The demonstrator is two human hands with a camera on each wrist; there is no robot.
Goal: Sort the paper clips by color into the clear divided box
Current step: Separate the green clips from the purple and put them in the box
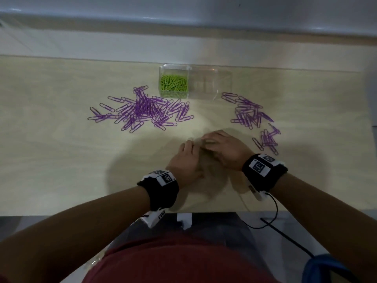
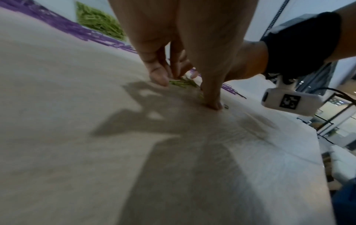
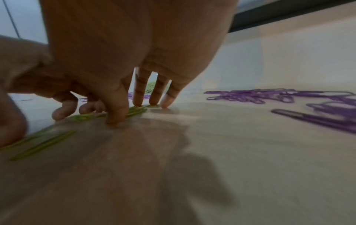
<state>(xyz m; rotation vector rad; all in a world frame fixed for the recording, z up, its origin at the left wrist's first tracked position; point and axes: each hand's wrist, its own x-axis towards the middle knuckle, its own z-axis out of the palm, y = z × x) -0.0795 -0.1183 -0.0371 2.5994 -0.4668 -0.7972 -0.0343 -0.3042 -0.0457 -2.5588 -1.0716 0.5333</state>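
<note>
I rake thin, light, slippery green clips on the tabletop with both hands' fingers spread, gripping nothing.

Matt pale wood-grain table; glossy clear plastic box; purple clips perhaps plastic-coated.

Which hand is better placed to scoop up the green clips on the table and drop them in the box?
Left, probably. Both hands have fingertips on the loose green clips, but the left hand sits on the side of the green compartment, so its path looks shorter than the right hand's.
</note>
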